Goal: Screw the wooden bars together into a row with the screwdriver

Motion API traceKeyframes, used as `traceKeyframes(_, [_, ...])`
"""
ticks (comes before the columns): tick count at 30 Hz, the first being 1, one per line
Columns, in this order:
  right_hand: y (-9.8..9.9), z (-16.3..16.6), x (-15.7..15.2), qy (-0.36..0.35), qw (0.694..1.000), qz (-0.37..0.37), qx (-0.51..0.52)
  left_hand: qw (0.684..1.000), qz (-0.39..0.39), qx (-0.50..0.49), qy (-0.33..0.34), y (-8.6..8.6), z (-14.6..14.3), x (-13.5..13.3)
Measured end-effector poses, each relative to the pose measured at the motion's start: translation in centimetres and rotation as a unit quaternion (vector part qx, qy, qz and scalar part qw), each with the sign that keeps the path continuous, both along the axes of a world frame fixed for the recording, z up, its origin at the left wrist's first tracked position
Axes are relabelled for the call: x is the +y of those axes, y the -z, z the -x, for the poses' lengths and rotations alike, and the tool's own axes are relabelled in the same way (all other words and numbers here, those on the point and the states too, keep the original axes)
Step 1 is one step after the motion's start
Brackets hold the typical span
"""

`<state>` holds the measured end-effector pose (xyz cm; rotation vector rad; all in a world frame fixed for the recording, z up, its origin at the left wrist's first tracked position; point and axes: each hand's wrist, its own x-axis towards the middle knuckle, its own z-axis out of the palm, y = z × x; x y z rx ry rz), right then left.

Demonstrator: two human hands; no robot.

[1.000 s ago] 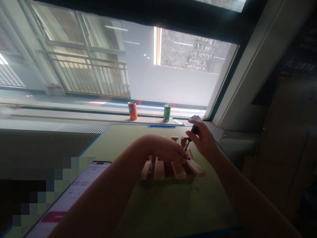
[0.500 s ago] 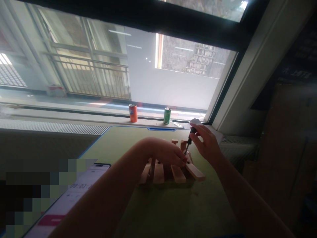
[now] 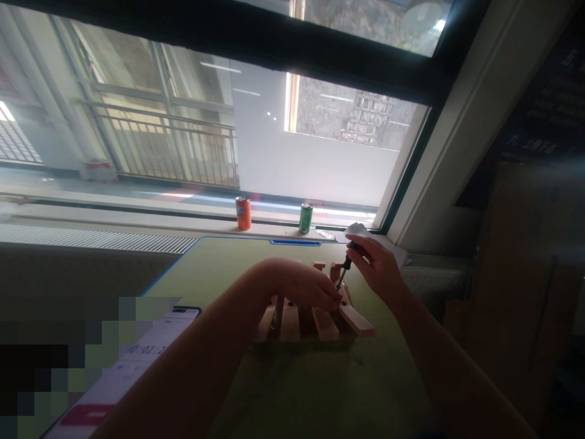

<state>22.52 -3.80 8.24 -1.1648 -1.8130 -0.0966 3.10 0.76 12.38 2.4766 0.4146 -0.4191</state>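
Observation:
My right hand (image 3: pixel 372 262) is closed around the black handle of a screwdriver (image 3: pixel 348 262), which slants down to the left. Its metal shaft ends among the wooden pieces, right by the fingertips of my left hand (image 3: pixel 311 285). That left hand arches over the wood with its fingers pressed together near the screwdriver tip; what they pinch is hidden. Below both hands several pale wooden bars (image 3: pixel 356 321) fan out towards me, some with dark round spots. Smaller wooden parts (image 3: pixel 319 266) show behind the left hand.
A green tabletop (image 3: pixel 292 390) with a blue edge lies under the work. A phone with a running timer (image 3: pixel 137 360) is at the left, partly behind my left forearm. On the windowsill stand an orange can (image 3: pixel 244 213) and a green can (image 3: pixel 306 218); crumpled white paper (image 3: pixel 359 230) lies to their right.
The view has shifted slightly, so everything sits a little lower and further left. My right hand's fingers have shifted on the screwdriver handle; the left hand stays by the tip.

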Motion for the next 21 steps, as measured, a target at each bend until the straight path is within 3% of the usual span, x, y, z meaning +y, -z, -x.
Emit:
traceKeyframes(3, [0.1,-0.1,0.0,0.046,0.998,-0.021,-0.023,1.000,-0.001,0.002,0.003,-0.2,0.0,-0.1])
traceKeyframes(9, [0.8,0.1,0.4,-0.045,0.998,0.032,0.036,1.000,0.015,-0.001,-0.012,-0.4,-0.1,-0.3])
traceKeyframes(14, [0.8,0.5,0.3,0.054,0.998,-0.019,0.030,0.999,0.021,0.021,-0.027,-0.7,-0.1,-0.5])
traceKeyframes(19, [0.6,0.9,-0.1,0.000,1.000,-0.006,0.025,1.000,0.019,0.014,-0.017,-0.7,-0.1,-0.5])
traceKeyframes(21, [0.5,0.9,-0.1,0.025,0.999,0.003,0.041,1.000,0.017,0.007,-0.010,-0.6,-0.1,-0.4])
